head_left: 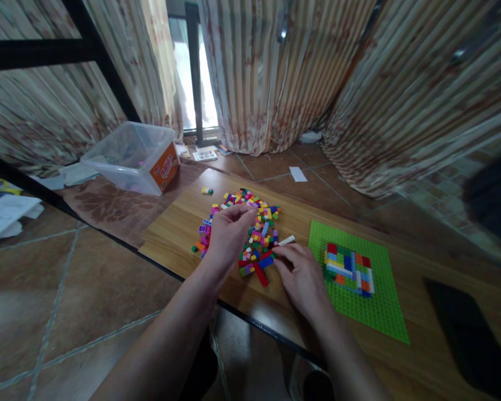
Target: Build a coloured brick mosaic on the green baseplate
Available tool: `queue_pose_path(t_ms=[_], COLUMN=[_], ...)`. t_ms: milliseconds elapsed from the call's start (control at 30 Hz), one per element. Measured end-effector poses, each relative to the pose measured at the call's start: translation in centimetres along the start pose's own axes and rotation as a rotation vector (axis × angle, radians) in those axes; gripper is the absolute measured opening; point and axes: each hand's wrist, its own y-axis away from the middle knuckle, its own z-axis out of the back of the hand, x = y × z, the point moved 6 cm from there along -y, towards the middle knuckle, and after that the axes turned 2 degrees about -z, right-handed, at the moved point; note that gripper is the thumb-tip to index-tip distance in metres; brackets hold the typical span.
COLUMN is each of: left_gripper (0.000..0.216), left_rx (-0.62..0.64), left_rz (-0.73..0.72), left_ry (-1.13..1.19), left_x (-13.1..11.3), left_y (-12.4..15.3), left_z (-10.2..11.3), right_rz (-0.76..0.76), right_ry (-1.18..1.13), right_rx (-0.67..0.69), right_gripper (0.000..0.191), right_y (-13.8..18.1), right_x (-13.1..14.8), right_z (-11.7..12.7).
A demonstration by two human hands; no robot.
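A heap of small coloured bricks (256, 223) lies on the wooden table (183, 223). My left hand (227, 231) hovers over the heap's left side with its fingers curled in a pinch; what they hold is hidden. My right hand (303, 275) rests on the table at the heap's near right edge, fingertips bent down onto bricks beside a blue one (266, 262) and a red one (261, 275). A white brick (286, 240) lies just beyond it. To the right lies a green baseplate (379, 312) with a patch of coloured bricks (349, 268) fixed on it.
A clear plastic tub (129, 156) with an orange box (165, 167) inside stands on the floor at the back left. One stray brick (207, 191) lies apart near the table's far edge. A dark flat object (467, 334) lies at the right. Striped curtains hang behind.
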Motion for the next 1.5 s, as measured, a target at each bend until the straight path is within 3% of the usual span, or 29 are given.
queue_pose_path(t_ms=[733,967,1200,1500], left_gripper=[0.013,0.014,0.017,0.017], left_rx=[0.009,0.008,0.002,0.004], left_rz=[0.002,-0.019,-0.037,-0.029], left_ry=[-0.051,-0.007,-0.007,-0.004], left_x=[-0.1,-0.2,-0.1,-0.3], left_y=[0.2,-0.1,-0.2,0.0], left_z=[-0.2,0.0,0.3,0.4], right_rz=[-0.053,0.022,0.125,0.095], right_ry=[-0.040,-0.103,0.023,0.206], right_rx=[-0.021,-0.061,0.037,0.046], right_gripper=[0.022,0.021,0.028,0.035], right_y=[-0.1,0.0,0.1,0.2], right_x=[-0.2,1.3,2.8,3.5], right_z=[0.0,-0.2,-2.1,-2.6])
